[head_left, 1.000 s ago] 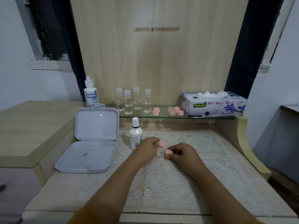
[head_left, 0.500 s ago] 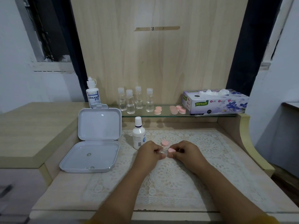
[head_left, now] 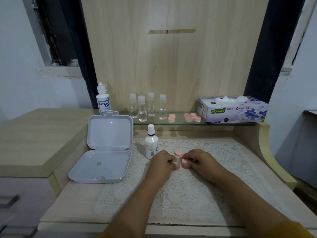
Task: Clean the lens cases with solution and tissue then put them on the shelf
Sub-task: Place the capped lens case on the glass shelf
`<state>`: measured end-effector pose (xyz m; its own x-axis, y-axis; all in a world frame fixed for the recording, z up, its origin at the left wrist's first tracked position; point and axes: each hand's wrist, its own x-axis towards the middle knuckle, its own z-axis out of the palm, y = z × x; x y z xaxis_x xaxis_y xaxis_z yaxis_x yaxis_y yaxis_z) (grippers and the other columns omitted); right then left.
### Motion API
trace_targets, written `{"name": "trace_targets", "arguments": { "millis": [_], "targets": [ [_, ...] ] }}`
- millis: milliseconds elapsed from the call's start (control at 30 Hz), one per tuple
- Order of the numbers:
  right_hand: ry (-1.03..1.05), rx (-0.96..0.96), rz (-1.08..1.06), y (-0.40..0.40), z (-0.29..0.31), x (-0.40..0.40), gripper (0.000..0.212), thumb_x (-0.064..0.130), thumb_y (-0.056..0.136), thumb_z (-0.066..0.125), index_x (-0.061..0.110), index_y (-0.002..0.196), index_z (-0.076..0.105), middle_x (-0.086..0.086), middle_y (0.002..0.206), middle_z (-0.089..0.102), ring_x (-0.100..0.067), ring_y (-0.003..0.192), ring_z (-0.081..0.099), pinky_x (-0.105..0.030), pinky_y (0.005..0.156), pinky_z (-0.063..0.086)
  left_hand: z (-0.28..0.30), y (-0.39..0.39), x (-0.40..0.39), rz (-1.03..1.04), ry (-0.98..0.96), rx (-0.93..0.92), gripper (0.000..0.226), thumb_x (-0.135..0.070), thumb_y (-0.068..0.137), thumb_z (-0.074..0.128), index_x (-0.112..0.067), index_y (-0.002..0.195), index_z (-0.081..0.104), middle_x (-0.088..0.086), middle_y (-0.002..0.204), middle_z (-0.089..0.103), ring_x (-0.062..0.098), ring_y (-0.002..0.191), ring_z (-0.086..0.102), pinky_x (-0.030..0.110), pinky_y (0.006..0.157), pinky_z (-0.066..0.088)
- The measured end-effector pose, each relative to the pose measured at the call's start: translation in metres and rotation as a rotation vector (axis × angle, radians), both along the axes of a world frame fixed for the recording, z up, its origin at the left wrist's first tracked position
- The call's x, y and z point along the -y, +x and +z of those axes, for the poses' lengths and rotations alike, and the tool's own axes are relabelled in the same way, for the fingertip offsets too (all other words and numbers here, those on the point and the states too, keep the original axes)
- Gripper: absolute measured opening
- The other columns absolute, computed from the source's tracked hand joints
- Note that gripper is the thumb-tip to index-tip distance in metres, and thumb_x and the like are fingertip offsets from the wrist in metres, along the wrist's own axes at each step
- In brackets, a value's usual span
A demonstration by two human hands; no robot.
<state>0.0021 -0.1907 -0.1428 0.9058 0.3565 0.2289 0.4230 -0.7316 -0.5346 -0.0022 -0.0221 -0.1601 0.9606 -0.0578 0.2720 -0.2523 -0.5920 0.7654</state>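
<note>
Left hand: the left hand sits low on the lace mat, fingers curled in, pinching the white lens case at its left end.
Right hand: the right hand mirrors it, fingertips pinched on a pink cap at the case's right end.
Lens case: down on the mat between the two hands, mostly hidden by fingers; whether anything is inside it I cannot tell.
Loose cap: a second pink cap lies flat on the mat just behind the hands, touching neither.
Solution bottle: the white bottle stands upright, capped, just beside the left hand.
Grey box: the hinged box is wide open on the left, lid propped upright; a few small round bits lie in its tray.
Glass shelf: the shelf carries four clear vials, capped, with clear liquid in them, then pink lens cases in two little groups.
Tissue box: the tissue box is at the shelf's right end, white tissue puffing out of its top slot.
Dream Eye bottle: the Dream Eye bottle stands upright behind the box lid, capped.
</note>
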Motion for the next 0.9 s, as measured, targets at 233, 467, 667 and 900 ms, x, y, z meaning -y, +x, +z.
{"name": "trace_targets", "arguments": {
  "millis": [233, 467, 667, 900],
  "targets": [
    [0.092, -0.152, -0.086, -0.007, 0.009, 0.000, 0.052, 0.031, 0.081, 0.074, 0.025, 0.128, 0.053, 0.013, 0.104, 0.057, 0.004, 0.087, 0.052, -0.008, 0.069, 0.040, -0.001, 0.000, -0.001, 0.003, 0.010, 0.032, 0.029, -0.015, 0.080, 0.073, -0.008, 0.108, 0.069, 0.001, 0.099, 0.057, 0.011, 0.087, 0.054, 0.012, 0.072, 0.039],
    [0.040, -0.072, -0.068, -0.007, 0.011, -0.010, 0.020, 0.013, 0.090, 0.061, 0.025, 0.105, 0.067, 0.008, 0.105, 0.055, -0.003, 0.092, 0.052, -0.005, 0.070, 0.036, -0.001, -0.002, -0.001, -0.024, 0.009, 0.055, 0.026, -0.017, 0.080, 0.073, -0.010, 0.105, 0.071, 0.002, 0.097, 0.058, 0.014, 0.087, 0.055, 0.014, 0.075, 0.040],
    [-0.003, -0.134, -0.216, -0.007, 0.011, -0.010, 0.049, 0.043, 0.072, 0.078, 0.021, 0.109, 0.057, 0.005, 0.100, 0.051, -0.007, 0.085, 0.050, -0.015, 0.062, 0.036, -0.001, -0.002, -0.002, -0.006, 0.025, 0.067, 0.029, -0.016, 0.080, 0.073, -0.010, 0.108, 0.070, -0.002, 0.096, 0.056, 0.011, 0.088, 0.055, 0.017, 0.080, 0.041],
    [-0.021, -0.140, -0.127, -0.006, 0.013, -0.008, 0.036, 0.025, 0.083, 0.071, 0.020, 0.117, 0.063, 0.006, 0.112, 0.058, -0.009, 0.097, 0.055, -0.019, 0.082, 0.042, -0.001, -0.003, -0.002, -0.017, -0.002, 0.051, 0.031, -0.016, 0.080, 0.073, -0.007, 0.110, 0.069, -0.002, 0.096, 0.055, 0.011, 0.087, 0.054, 0.017, 0.080, 0.041]
  ]
}}
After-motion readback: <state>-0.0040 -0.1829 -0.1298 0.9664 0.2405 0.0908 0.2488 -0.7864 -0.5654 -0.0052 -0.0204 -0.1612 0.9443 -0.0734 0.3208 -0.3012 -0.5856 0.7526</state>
